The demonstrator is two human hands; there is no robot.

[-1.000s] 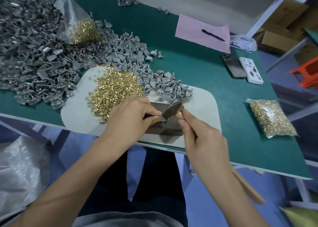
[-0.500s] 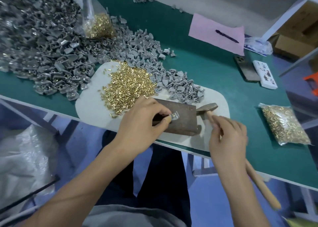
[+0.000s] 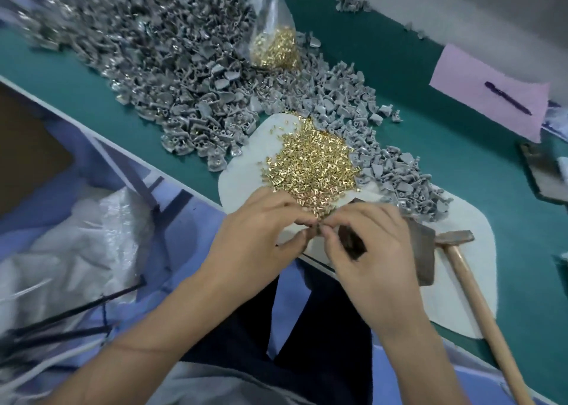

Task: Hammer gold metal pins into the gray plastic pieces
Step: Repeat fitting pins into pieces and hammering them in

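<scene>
A green table carries a white mat. Far left sprawls the heap of gray pieces; the gold pins lie mid-mat. The hammer rests free at right. Left hand and right hand together pinch one small piece, probably light, stiff, slippery; hold its edges.

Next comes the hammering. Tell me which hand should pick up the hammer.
Right. The hammer lies on the white mat just outside the right hand, handle toward the person. The left hand is farther, across the dark block. Both hands meet at a small piece.
</scene>
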